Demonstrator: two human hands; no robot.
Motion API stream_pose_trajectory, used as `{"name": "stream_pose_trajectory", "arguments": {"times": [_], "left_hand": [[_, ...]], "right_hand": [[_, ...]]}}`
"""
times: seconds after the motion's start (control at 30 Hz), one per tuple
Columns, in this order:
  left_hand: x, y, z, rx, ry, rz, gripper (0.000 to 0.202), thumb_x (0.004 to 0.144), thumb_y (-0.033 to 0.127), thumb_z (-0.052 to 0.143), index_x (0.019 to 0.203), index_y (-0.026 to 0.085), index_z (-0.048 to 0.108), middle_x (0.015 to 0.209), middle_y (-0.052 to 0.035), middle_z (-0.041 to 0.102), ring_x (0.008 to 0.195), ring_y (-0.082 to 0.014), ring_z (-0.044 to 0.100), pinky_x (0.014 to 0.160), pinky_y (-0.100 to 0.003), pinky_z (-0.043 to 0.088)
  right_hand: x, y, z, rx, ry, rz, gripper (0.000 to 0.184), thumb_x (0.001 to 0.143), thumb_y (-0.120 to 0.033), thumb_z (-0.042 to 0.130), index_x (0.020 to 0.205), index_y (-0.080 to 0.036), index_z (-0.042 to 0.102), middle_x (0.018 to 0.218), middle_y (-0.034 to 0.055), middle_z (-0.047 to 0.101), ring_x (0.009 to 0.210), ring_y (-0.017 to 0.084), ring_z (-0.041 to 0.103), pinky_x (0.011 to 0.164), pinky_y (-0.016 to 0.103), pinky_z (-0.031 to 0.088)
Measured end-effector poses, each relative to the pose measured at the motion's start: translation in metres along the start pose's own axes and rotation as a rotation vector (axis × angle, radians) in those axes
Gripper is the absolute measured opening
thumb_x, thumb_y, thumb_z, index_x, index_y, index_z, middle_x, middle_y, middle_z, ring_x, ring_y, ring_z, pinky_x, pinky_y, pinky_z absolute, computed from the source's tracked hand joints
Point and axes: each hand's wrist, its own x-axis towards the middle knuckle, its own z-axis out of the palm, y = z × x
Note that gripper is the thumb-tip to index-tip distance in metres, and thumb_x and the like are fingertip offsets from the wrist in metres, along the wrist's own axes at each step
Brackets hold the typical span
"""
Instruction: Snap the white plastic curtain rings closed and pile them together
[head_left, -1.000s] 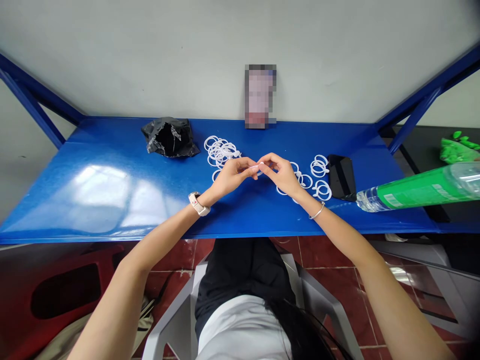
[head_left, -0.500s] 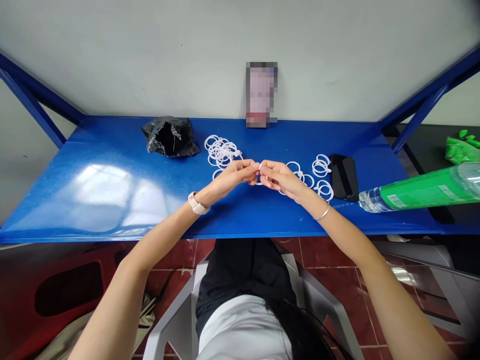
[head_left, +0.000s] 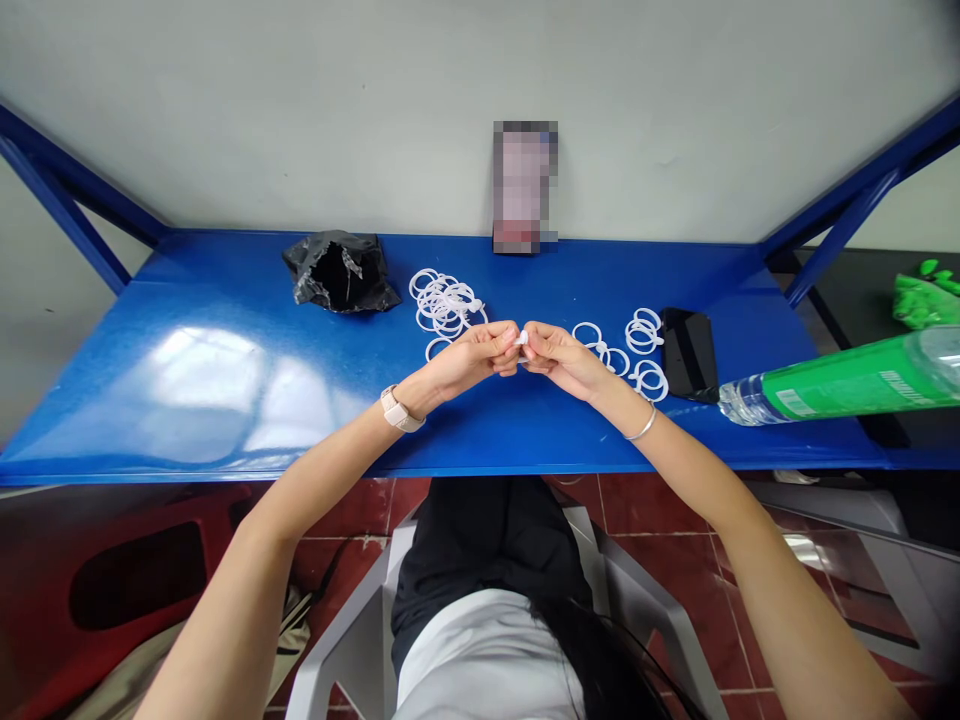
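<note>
Above the front middle of the blue table (head_left: 465, 440), my left hand (head_left: 476, 358) and my right hand (head_left: 564, 360) meet fingertip to fingertip. Both are closed on a white plastic ring (head_left: 523, 340), pinched between thumbs and fingers. Its small white end shows in the gap; the fingers hide most of the rest. Just behind my left hand lies a pile of similar thin white rings (head_left: 442, 300). To the right of my right hand, several more white rings (head_left: 643, 331) lie in loose groups.
A torn black plastic bag (head_left: 337, 272) lies at the back left. One phone (head_left: 517, 190), its screen blurred, leans on the wall; a black phone (head_left: 688, 353) lies flat at right. Beside it is a bottle with a green label (head_left: 855, 383). Blue frame bars flank the table.
The fingertips have shifted slightly, and the white end of the ring now shows more plainly between them. The right fingers are curled in more. Things on the table stay in place.
</note>
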Motion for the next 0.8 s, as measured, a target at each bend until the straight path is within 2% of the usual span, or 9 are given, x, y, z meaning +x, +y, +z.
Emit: {"name": "stream_pose_trajectory", "arguments": {"times": [0.17,0.43,0.6,0.7,0.8], "left_hand": [[0.0,-0.001,0.001,-0.038,0.028,0.006,0.052,0.077,0.055,0.078,0.061,0.017,0.046,0.057,0.0047,0.036,0.055,-0.0079,0.03,0.057,-0.025,0.03],[0.001,-0.007,0.0,-0.097,0.029,0.041,0.051,0.077,0.049,0.08,0.061,0.016,0.045,0.058,0.0044,0.038,0.054,-0.0064,0.032,0.056,-0.023,0.03],[0.0,-0.003,0.003,-0.123,0.014,0.098,0.053,0.075,0.05,0.081,0.06,0.017,0.043,0.055,0.0057,0.034,0.054,-0.007,0.031,0.057,-0.023,0.031],[-0.002,0.002,0.006,-0.081,0.003,0.105,0.053,0.079,0.051,0.078,0.06,0.017,0.041,0.055,0.0054,0.033,0.054,-0.0076,0.032,0.057,-0.025,0.032],[-0.004,0.005,0.006,0.029,0.022,0.126,0.054,0.081,0.057,0.073,0.062,0.018,0.042,0.058,0.005,0.035,0.055,-0.008,0.033,0.058,-0.026,0.032]], "right_hand": [[0.001,0.003,-0.003,0.025,-0.025,-0.021,0.05,0.074,-0.056,0.08,0.064,-0.017,0.05,0.059,-0.0078,0.042,0.047,0.003,0.023,0.047,0.022,0.017],[0.002,0.004,-0.004,0.014,0.0,-0.005,0.053,0.07,-0.059,0.082,0.062,-0.017,0.05,0.06,-0.0065,0.044,0.05,0.004,0.026,0.048,0.022,0.018],[-0.001,-0.001,-0.002,0.071,0.009,-0.023,0.056,0.065,-0.059,0.085,0.061,-0.019,0.046,0.056,-0.008,0.038,0.049,0.005,0.025,0.048,0.021,0.023],[-0.004,-0.006,0.0,0.06,-0.027,-0.033,0.054,0.07,-0.058,0.082,0.062,-0.019,0.045,0.058,-0.0076,0.04,0.05,0.005,0.027,0.048,0.021,0.026],[-0.005,-0.01,-0.001,-0.041,-0.027,-0.061,0.047,0.075,-0.058,0.078,0.067,-0.018,0.054,0.062,-0.0061,0.047,0.051,0.005,0.032,0.05,0.022,0.028]]}}
